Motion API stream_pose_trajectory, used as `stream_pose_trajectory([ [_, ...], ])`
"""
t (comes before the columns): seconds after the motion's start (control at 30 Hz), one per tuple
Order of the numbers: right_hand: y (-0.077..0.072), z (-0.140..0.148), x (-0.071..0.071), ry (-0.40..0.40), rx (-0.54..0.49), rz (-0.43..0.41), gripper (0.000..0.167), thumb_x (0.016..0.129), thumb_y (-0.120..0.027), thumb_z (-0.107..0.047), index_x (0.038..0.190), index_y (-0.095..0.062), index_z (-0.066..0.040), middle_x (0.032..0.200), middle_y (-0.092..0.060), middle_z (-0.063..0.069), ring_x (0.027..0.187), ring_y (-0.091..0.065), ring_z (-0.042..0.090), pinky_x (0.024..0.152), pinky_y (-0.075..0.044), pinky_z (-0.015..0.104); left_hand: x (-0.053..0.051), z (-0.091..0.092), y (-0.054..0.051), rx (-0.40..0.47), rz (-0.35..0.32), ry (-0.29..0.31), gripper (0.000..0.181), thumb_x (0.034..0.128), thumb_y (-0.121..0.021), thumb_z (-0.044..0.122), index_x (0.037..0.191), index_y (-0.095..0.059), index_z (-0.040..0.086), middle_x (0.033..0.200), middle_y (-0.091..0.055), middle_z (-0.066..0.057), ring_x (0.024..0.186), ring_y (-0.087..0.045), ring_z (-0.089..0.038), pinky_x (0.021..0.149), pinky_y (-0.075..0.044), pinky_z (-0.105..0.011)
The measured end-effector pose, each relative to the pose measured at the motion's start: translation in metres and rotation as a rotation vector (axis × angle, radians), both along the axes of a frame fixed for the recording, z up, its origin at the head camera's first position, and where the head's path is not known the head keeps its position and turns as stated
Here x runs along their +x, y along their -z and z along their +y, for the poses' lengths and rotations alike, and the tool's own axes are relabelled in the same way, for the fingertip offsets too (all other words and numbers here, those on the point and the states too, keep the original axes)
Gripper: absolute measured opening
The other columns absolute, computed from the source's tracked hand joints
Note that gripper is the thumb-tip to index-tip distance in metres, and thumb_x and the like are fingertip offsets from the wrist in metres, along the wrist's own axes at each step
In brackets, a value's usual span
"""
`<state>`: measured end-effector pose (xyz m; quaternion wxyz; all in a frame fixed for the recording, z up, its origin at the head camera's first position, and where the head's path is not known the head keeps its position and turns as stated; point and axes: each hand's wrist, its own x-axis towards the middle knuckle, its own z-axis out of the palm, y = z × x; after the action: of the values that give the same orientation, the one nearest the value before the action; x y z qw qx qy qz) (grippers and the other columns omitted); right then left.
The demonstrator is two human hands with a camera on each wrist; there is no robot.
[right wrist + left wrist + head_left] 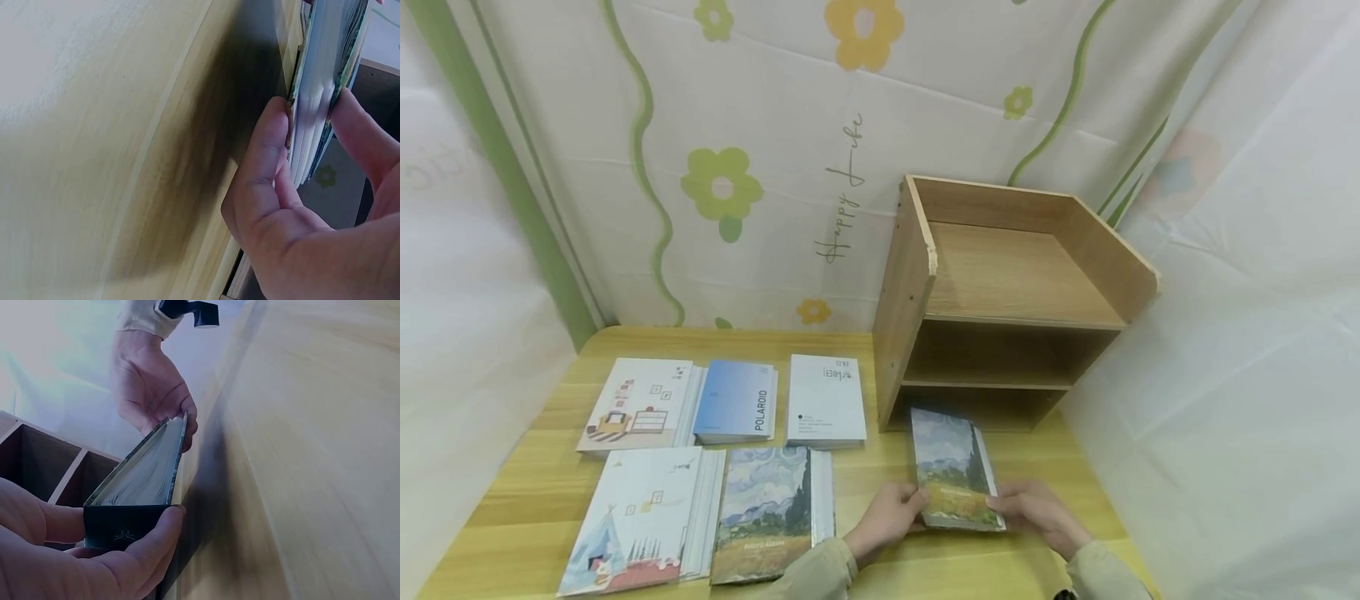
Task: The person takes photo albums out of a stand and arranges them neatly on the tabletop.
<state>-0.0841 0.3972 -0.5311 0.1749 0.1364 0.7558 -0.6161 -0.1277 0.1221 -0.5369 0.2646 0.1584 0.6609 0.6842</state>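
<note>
In front of the shelf, a photo album (953, 467) with a painted landscape cover is held above the table between both hands. My left hand (886, 518) grips its lower left side; in the left wrist view the thumb and fingers pinch the dark spine (125, 526). On the other side, my right hand (1037, 510) pinches the album's right edge. The right wrist view shows that thumb and the fingers on opposite covers, with the white page edges (312, 94) between them. The album's far end tilts toward the shelf's lower compartment.
A wooden shelf (904, 300) with an open top and two compartments stands at the back right. To the left lie several albums: a matching landscape album (763, 508), a tent-cover one (632, 517), a blue one (733, 400), a white one (826, 400) and a room-drawing one (640, 400).
</note>
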Motion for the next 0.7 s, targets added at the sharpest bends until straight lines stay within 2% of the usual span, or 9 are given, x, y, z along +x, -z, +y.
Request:
stream_pose_trajectory([
  [0.13, 0.000, 0.001, -0.001, -0.014, -0.002, 0.002, 0.018, 0.088, -0.075, -0.014, 0.092, -0.071, 0.002, 0.083, -0.068, 0.004, 0.074, -0.062, 0.017, 0.072, -0.056, 0.036, 0.002, -0.003, -0.001, 0.003, -0.023, 0.007, 0.037, 0.1026, -0.052, 0.011, 0.068, -0.051, -0.001, 0.080, -0.062, -0.008, 0.077, -0.063, -0.021, 0.074, -0.059, -0.044],
  [0.37, 0.000, -0.002, -0.002, -0.021, -0.033, 0.004, 0.021, 0.086, -0.076, -0.012, 0.096, -0.071, 0.005, 0.086, -0.070, 0.007, 0.075, -0.065, 0.019, 0.072, -0.057, 0.036, 0.007, -0.010, -0.004, 0.024, -0.050, 0.009, 0.039, 0.1027, -0.051, 0.009, 0.065, -0.045, 0.004, 0.080, -0.060, -0.008, 0.080, -0.064, -0.024, 0.075, -0.059, -0.044],
  [0.5, -0.001, -0.004, -0.002, -0.019, -0.029, 0.005, 0.021, 0.086, -0.075, -0.011, 0.097, -0.071, 0.007, 0.085, -0.070, 0.006, 0.074, -0.065, 0.018, 0.070, -0.057, 0.035, 0.008, -0.012, -0.007, 0.022, -0.071, 0.014, 0.041, 0.1031, -0.051, 0.010, 0.064, -0.040, 0.009, 0.075, -0.056, -0.007, 0.077, -0.062, -0.022, 0.077, -0.058, -0.046],
  [0.7, -0.003, -0.008, -0.003, -0.029, 0.014, 0.003, 0.022, 0.086, -0.076, -0.013, 0.096, -0.071, 0.007, 0.084, -0.070, 0.007, 0.074, -0.064, 0.020, 0.073, -0.057, 0.038, 0.010, -0.015, -0.008, 0.019, -0.083, 0.000, 0.034, 0.1027, -0.052, 0.009, 0.070, -0.052, 0.000, 0.082, -0.062, -0.009, 0.078, -0.064, -0.023, 0.077, -0.058, -0.046],
])
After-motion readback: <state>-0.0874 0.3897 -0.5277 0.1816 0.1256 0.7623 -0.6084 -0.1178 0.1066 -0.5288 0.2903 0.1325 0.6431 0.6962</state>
